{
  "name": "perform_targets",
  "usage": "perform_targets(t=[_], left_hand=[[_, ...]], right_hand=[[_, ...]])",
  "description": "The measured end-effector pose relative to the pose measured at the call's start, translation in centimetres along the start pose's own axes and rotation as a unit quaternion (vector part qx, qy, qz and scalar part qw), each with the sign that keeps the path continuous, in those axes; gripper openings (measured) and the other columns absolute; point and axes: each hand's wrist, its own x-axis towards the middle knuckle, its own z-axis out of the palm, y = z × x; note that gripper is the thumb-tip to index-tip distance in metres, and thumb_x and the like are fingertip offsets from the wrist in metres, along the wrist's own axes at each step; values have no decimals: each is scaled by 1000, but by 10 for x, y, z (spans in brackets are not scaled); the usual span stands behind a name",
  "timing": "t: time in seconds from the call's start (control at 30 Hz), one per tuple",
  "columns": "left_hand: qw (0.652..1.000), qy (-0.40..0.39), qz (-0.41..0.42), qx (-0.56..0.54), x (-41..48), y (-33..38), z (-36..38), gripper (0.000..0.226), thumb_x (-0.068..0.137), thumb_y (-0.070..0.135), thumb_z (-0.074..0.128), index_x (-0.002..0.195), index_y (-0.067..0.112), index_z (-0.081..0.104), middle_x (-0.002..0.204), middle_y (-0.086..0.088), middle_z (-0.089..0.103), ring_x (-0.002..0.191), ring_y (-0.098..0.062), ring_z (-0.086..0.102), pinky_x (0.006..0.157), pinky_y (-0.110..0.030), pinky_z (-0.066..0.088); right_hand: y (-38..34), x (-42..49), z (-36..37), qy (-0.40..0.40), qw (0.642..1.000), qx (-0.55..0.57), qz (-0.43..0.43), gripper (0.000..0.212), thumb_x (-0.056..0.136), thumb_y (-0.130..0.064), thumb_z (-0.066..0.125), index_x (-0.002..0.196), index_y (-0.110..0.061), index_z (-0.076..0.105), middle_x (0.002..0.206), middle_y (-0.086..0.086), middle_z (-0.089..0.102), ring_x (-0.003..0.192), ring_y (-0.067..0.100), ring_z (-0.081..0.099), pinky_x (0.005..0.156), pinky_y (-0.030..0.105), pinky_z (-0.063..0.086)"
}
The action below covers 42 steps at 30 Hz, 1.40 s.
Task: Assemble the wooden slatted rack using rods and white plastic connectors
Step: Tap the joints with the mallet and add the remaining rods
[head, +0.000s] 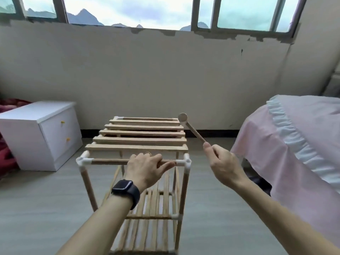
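Nearest, left hand curled over front top rod of rack standing on floor, right hand pinching wooden mallet raised near far right corner; slatted shelves and visible white connectors in place, so judged nearly complete, probably only joint-tapping left.

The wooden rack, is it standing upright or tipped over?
Upright: the wooden rack stands on its vertical rods, with the slatted top level above a lower shelf.
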Motion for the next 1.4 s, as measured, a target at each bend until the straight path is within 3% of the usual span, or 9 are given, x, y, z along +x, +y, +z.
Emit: perform_targets(t=[0.2, 0.43, 0.67, 0.83, 0.97, 1.1, 1.23, 1.33, 1.4], left_hand=[[993, 117, -8, 11, 1, 5, 27, 62, 95, 69, 10, 104, 31, 59, 89, 2, 60, 82, -20, 51, 78, -38, 37], [993, 114, -20, 10, 1, 7, 28, 61, 96, 73, 12, 106, 32, 56, 93, 1, 60, 85, -19, 48, 80, -38, 36], [994, 100, -37, 4, 3, 7, 27, 61, 94, 74, 8, 105, 32, 52, 87, 3, 45, 82, -18, 40, 80, -38, 34], [994, 102, -39, 4, 4, 7, 28, 61, 94, 74, 9, 106, 32, 52, 86, 3, 44, 82, -18, 40, 79, -38, 33], [994, 101, -36, 2, 3, 6, 29, 62, 94, 73, 8, 106, 32, 52, 86, 3, 44, 82, -18, 40, 80, -38, 34], [994, 106, -39, 3, 4, 6, 30, 61, 94, 73, 8, 105, 32, 52, 85, 3, 44, 80, -18, 39, 79, -39, 34], [994, 101, -36, 5, 3, 6, 29, 63, 94, 73, 7, 107, 31, 52, 85, 2, 44, 81, -18, 39, 80, -39, 34], [994, 104, -39, 6, 4, 5, 30, 63, 95, 73, 8, 108, 31, 53, 87, 1, 48, 82, -18, 38, 81, -39, 35], [995, 90, -39, 9, 4, 6, 29, 62, 95, 73, 8, 110, 31, 52, 89, 1, 48, 83, -18, 40, 83, -40, 36]], right_hand=[[11, -50, -46, -22, 994, -104, 7, 38, 105, -44, 36, 82, -29, 62, 57, -12, 57, 55, 10, 53, 49, 23, 36], [10, -45, -43, -90, 970, -224, -2, 33, 105, -48, 36, 84, -27, 50, 61, -5, 60, 60, 17, 58, 62, 44, 49], [-4, -16, -58, -120, 967, -224, 17, 46, 105, -46, 39, 71, -30, 64, 53, -20, 59, 59, 12, 55, 55, 30, 34], [-9, -20, -53, 58, 997, 20, -52, 40, 99, -58, 34, 82, -28, 55, 54, -6, 49, 51, 17, 46, 53, 42, 41], [2, -39, -34, -111, 968, -226, 8, 45, 103, -54, 25, 79, -25, 49, 63, -2, 59, 59, 20, 57, 56, 40, 43], [-3, -34, -39, 59, 994, -57, -73, 46, 100, -59, 25, 79, -25, 47, 58, 8, 54, 47, 21, 49, 47, 38, 38], [-3, -34, -35, -99, 968, -229, 13, 43, 106, -49, 26, 77, -25, 47, 64, -2, 59, 64, 24, 59, 63, 40, 46], [1, -35, -39, 30, 993, -103, -44, 44, 102, -54, 26, 81, -23, 50, 58, 4, 58, 53, 20, 54, 57, 42, 43], [-1, -40, -36, 2, 991, -130, -31, 43, 100, -57, 20, 84, -26, 45, 60, 5, 57, 56, 22, 54, 59, 42, 42]])
